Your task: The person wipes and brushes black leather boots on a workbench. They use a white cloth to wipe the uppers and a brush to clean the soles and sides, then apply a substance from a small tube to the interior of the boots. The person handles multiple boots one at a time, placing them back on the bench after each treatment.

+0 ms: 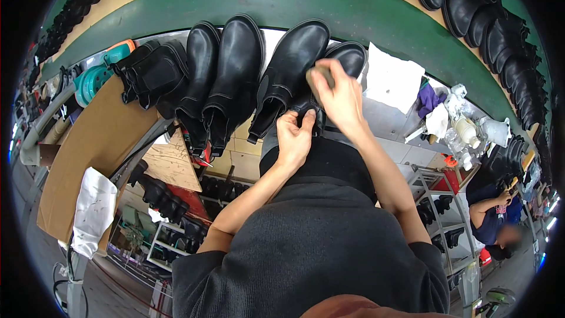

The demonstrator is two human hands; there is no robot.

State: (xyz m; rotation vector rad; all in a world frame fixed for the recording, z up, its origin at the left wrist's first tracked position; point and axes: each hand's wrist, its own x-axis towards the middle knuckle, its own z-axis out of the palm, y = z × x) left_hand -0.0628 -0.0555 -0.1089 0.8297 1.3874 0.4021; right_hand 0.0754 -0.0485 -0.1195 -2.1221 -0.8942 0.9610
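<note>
Black boot (pixel 354 54): on the desk (pixel 382 119), right end of the near row, toe pointing away. Left hand (pixel 294 141): grip pinching the upper near its opening. Right hand (pixel 342 99): grip wrapped round a brownish pad (pixel 321 78) at the boot; pressure cannot be told. Judged: moderate weight, firm toe, pliable upper, glossy leather likely slippery; hold at ankle or heel. Rightward: pale bottle (pixel 467 133), contents unclear; metal rack (pixel 442 232) bearing dark footwear.
</note>
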